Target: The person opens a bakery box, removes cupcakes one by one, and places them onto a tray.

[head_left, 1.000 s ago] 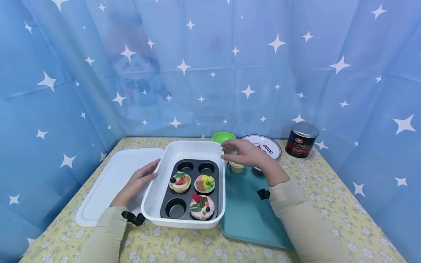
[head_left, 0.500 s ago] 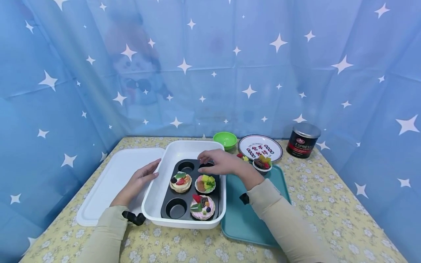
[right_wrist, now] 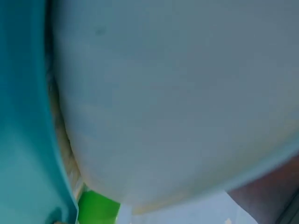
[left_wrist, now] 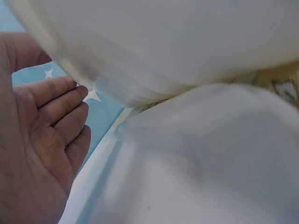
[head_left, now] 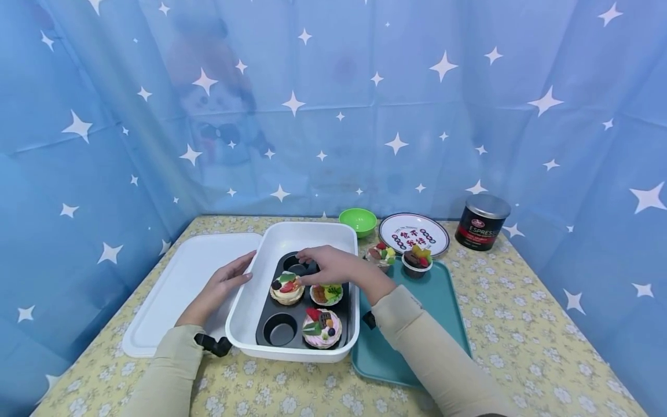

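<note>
The left arm comes up from the bottom left of the head view and leans right. The left hand is left of the middle; the left wrist view shows its palm and four fingers side by side. The right arm slants up and left from the bottom right. The right hand is near the middle, thumb below the bent fingers, with a gap between them.

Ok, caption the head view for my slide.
Right hand over a pan holding three cupcakes inside a white bin; left hand at the bin's side.
</note>
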Available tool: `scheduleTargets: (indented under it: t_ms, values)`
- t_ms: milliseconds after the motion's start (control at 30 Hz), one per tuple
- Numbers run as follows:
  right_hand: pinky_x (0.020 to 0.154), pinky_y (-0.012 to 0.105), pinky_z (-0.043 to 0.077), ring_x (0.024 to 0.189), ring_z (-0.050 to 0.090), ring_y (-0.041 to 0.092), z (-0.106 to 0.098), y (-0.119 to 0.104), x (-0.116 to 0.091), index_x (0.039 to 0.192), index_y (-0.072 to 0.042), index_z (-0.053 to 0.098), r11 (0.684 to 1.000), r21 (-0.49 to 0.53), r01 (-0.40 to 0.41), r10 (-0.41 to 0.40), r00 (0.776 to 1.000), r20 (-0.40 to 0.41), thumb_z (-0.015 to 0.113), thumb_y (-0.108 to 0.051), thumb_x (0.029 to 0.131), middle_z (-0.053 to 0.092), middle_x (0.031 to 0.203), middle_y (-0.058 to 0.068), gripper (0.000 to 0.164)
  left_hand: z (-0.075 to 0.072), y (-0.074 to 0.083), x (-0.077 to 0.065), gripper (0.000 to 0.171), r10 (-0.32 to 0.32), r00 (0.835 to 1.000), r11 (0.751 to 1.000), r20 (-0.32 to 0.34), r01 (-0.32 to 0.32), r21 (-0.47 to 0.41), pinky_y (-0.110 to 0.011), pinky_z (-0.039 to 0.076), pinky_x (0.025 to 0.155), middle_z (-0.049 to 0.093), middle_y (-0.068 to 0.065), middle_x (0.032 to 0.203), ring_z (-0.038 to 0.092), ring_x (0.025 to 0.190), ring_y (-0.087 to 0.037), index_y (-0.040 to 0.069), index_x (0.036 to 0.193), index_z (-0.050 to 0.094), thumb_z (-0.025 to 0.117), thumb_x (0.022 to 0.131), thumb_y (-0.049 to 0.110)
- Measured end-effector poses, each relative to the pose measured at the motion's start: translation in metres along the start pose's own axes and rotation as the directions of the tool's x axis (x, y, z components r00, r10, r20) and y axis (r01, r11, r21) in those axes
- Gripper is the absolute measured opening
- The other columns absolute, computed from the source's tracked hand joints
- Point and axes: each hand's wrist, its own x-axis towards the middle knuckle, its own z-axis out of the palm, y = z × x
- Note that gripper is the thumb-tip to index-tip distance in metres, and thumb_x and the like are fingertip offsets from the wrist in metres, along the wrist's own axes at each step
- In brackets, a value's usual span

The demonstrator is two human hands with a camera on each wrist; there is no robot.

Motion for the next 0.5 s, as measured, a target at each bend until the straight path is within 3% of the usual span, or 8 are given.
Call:
scheduleTargets:
  t_ms: [233, 500]
  values:
    - [0.106, 0.037, 0.046, 0.133, 0.053, 0.022, 0.009, -0.001, 0.007, 0.155, -0.01, 0.041, 1.0, -0.026, 0.006, -0.006, 1.0, 0.012, 0.059, -0.054, 0.098, 0.055, 0.145, 0.007, 0.074, 0.001, 0.0, 0.001, 0.057, -0.016, 1.0, 1.0, -0.007, 0.016, 0.019, -0.058, 0.019, 0.12, 0.03, -0.004, 0.163, 0.023, 0.151, -0.03, 0.021, 0.159, 0.034, 0.054, 0.105, 0.024]
    - [0.108, 0.039, 0.045, 0.134, 0.051, 0.019, 0.015, -0.011, 0.009, 0.152, -0.014, 0.046, 0.999, -0.037, 0.0, 0.001, 1.0, 0.017, 0.054, -0.053, 0.101, 0.054, 0.147, 0.003, 0.065, 0.001, 0.003, 0.0, 0.056, -0.002, 1.0, 1.0, -0.006, 0.002, 0.007, -0.059, 0.019, 0.12, 0.03, -0.007, 0.163, 0.024, 0.151, -0.032, 0.018, 0.158, 0.035, 0.052, 0.105, 0.02]
